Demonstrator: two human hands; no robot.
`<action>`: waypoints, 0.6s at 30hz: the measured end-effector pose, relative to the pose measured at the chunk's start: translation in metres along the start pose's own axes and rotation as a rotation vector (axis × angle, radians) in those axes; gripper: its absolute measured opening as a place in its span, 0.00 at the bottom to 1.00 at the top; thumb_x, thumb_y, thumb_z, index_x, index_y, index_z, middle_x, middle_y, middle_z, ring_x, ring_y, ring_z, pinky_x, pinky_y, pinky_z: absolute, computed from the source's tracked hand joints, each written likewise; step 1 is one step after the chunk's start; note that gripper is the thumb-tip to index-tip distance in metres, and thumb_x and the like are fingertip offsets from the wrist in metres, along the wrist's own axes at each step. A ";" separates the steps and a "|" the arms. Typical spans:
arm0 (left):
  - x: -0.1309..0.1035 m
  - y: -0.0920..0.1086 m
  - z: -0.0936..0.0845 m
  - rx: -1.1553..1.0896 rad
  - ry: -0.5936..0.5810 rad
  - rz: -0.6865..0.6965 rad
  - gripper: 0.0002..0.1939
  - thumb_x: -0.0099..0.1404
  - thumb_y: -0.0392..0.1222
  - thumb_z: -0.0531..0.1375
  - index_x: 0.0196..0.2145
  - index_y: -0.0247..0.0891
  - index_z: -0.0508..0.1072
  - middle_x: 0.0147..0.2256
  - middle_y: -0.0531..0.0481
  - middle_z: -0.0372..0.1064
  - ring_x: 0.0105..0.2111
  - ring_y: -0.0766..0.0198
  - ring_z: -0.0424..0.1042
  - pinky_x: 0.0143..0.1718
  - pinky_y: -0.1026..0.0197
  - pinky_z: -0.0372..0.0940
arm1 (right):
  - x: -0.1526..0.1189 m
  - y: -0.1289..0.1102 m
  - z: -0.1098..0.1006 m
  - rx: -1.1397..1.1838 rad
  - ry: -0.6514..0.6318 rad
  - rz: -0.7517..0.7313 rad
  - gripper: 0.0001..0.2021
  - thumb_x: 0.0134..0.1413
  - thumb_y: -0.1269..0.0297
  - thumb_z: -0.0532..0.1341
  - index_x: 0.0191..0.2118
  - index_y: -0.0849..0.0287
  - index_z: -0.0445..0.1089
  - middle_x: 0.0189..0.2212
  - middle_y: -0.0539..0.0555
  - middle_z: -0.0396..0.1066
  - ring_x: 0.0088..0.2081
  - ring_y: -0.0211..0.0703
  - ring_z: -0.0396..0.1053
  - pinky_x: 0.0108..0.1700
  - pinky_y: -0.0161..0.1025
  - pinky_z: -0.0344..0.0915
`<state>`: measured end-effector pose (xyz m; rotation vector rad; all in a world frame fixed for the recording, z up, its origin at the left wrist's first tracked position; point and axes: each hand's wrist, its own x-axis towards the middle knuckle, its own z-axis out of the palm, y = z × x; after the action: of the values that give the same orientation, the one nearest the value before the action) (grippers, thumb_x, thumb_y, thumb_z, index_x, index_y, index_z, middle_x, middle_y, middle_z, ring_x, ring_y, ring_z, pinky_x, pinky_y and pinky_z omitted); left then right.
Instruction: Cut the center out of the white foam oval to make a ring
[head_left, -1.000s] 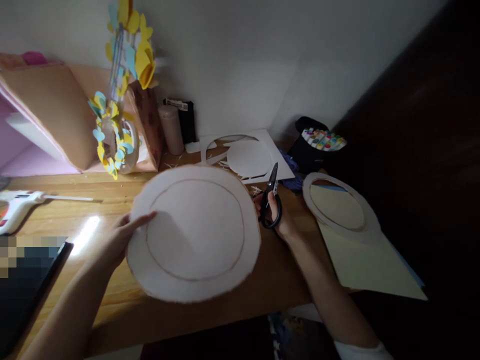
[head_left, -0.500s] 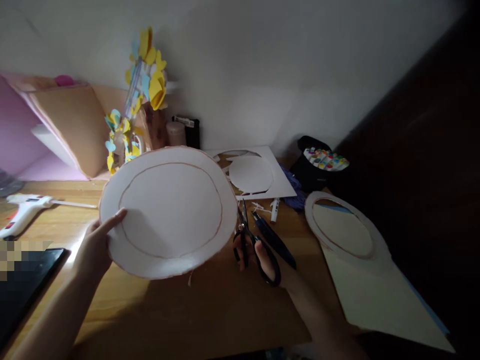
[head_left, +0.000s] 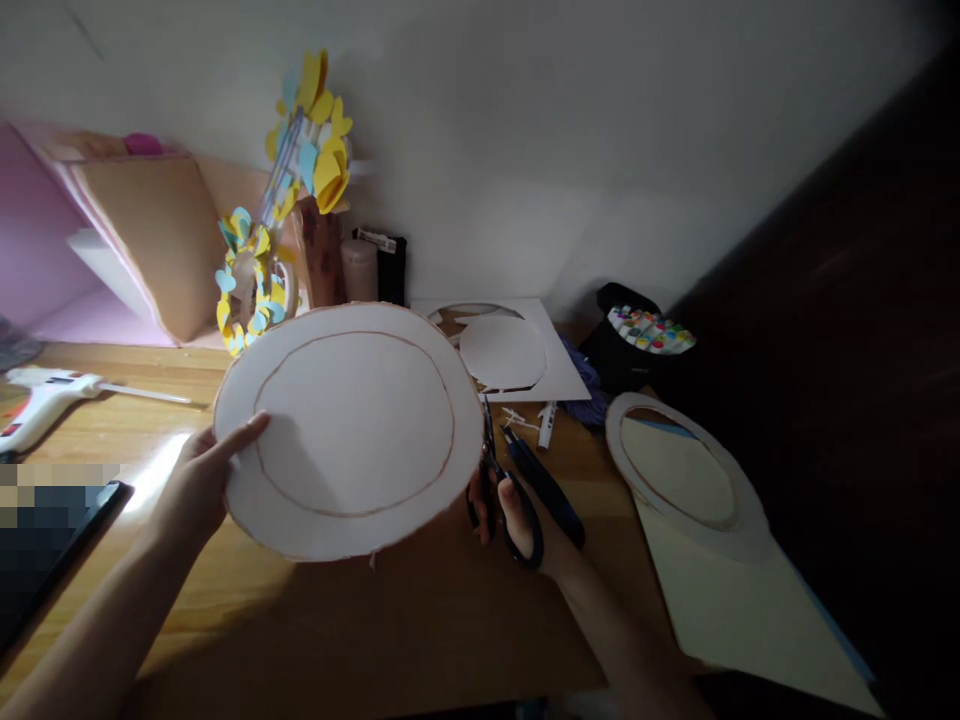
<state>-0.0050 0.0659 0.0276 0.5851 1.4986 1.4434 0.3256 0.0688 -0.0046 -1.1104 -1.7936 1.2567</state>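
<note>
My left hand (head_left: 199, 480) grips the left edge of a white cardboard disc (head_left: 356, 430), its thumb on the front face and the other fingers hidden behind. A brown line runs round inside the disc's rim. In my right hand (head_left: 517, 520) is a pair of black-handled scissors (head_left: 527, 540), with thumb and fingers through the loops. The scissor blades point upward along the disc's right edge; whether they touch it I cannot tell. A dark utility knife (head_left: 544, 485) lies on the table just right of the scissors.
On the right, a white ring (head_left: 675, 460) rests on pale yellow sheets (head_left: 735, 590). Behind lie a cut white board (head_left: 562, 365) and a black case of markers (head_left: 637, 335). Leftward are a glue gun (head_left: 49, 400), a dark-screened device (head_left: 60, 550) and yellow-blue paper decorations (head_left: 322, 150).
The disc and my left hand have shifted slightly right in view. The scissors have come closer to the disc's right edge, and their handles look nearer together.
</note>
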 end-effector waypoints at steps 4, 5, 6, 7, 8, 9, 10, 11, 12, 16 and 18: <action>-0.002 0.000 0.002 -0.002 0.002 -0.004 0.22 0.40 0.44 0.73 0.34 0.34 0.76 0.23 0.51 0.76 0.18 0.64 0.73 0.18 0.69 0.69 | 0.000 0.007 0.000 0.018 0.020 0.090 0.33 0.53 0.30 0.41 0.27 0.59 0.61 0.17 0.48 0.59 0.15 0.36 0.63 0.16 0.32 0.56; -0.002 0.001 0.003 -0.005 0.008 -0.010 0.21 0.40 0.43 0.72 0.34 0.34 0.76 0.23 0.51 0.76 0.18 0.65 0.73 0.17 0.69 0.69 | 0.000 0.006 0.000 0.012 0.014 0.088 0.33 0.53 0.30 0.41 0.27 0.58 0.61 0.17 0.47 0.58 0.15 0.36 0.63 0.16 0.32 0.56; -0.002 0.002 0.003 -0.009 0.019 -0.015 0.20 0.41 0.42 0.72 0.33 0.33 0.76 0.23 0.51 0.76 0.17 0.65 0.72 0.17 0.69 0.69 | 0.000 0.005 -0.001 0.010 0.004 0.075 0.33 0.52 0.29 0.42 0.27 0.58 0.60 0.17 0.47 0.58 0.15 0.36 0.63 0.16 0.32 0.57; -0.002 0.003 0.003 -0.014 0.032 -0.016 0.19 0.42 0.40 0.71 0.33 0.33 0.76 0.23 0.51 0.76 0.17 0.65 0.72 0.16 0.69 0.68 | 0.000 0.003 -0.002 0.009 -0.002 0.056 0.33 0.52 0.29 0.43 0.28 0.58 0.61 0.18 0.47 0.58 0.16 0.36 0.64 0.17 0.33 0.59; -0.001 0.004 0.003 -0.018 0.044 -0.013 0.17 0.43 0.39 0.70 0.34 0.33 0.76 0.23 0.51 0.76 0.17 0.65 0.72 0.17 0.69 0.69 | 0.000 0.001 -0.003 0.008 -0.002 0.032 0.33 0.52 0.29 0.43 0.29 0.58 0.61 0.19 0.48 0.60 0.17 0.36 0.65 0.18 0.34 0.61; 0.000 0.004 0.003 -0.023 0.056 -0.007 0.16 0.44 0.38 0.69 0.34 0.33 0.76 0.23 0.51 0.76 0.18 0.65 0.73 0.17 0.69 0.69 | 0.000 -0.002 -0.004 0.006 -0.004 0.005 0.32 0.52 0.30 0.43 0.31 0.58 0.62 0.22 0.49 0.62 0.19 0.37 0.66 0.21 0.35 0.65; 0.001 0.005 0.003 -0.028 0.065 -0.001 0.15 0.45 0.37 0.68 0.34 0.33 0.76 0.22 0.51 0.76 0.18 0.65 0.73 0.18 0.69 0.69 | 0.000 -0.004 -0.005 0.004 -0.005 -0.020 0.32 0.53 0.31 0.42 0.32 0.58 0.63 0.24 0.51 0.63 0.21 0.38 0.67 0.24 0.37 0.67; 0.002 0.005 0.003 -0.032 0.069 0.003 0.14 0.46 0.37 0.68 0.34 0.34 0.76 0.22 0.51 0.76 0.18 0.64 0.73 0.18 0.68 0.69 | 0.000 -0.005 -0.005 0.002 -0.013 -0.036 0.33 0.55 0.31 0.40 0.34 0.58 0.64 0.26 0.52 0.64 0.23 0.39 0.68 0.27 0.38 0.68; 0.002 0.006 0.003 -0.034 0.068 0.006 0.14 0.46 0.37 0.67 0.34 0.34 0.76 0.22 0.52 0.76 0.18 0.64 0.73 0.18 0.68 0.70 | 0.000 -0.007 -0.006 0.001 -0.029 -0.043 0.33 0.55 0.32 0.39 0.35 0.58 0.64 0.27 0.53 0.65 0.24 0.40 0.68 0.28 0.38 0.69; 0.001 0.004 0.004 -0.023 0.048 0.004 0.15 0.46 0.36 0.67 0.35 0.32 0.76 0.22 0.51 0.76 0.16 0.64 0.72 0.17 0.68 0.69 | 0.000 -0.010 -0.008 -0.109 -0.043 -0.083 0.33 0.58 0.35 0.36 0.35 0.57 0.66 0.24 0.53 0.65 0.25 0.41 0.68 0.29 0.38 0.67; 0.000 0.004 0.004 -0.021 0.038 0.002 0.16 0.45 0.36 0.68 0.35 0.32 0.76 0.22 0.50 0.76 0.16 0.65 0.72 0.17 0.68 0.69 | -0.001 -0.013 -0.008 -0.230 0.002 -0.131 0.31 0.61 0.38 0.37 0.31 0.57 0.65 0.23 0.53 0.66 0.27 0.41 0.68 0.32 0.38 0.67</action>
<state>-0.0028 0.0688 0.0314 0.5495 1.5109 1.4772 0.3295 0.0690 0.0099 -1.0952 -2.0128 0.9914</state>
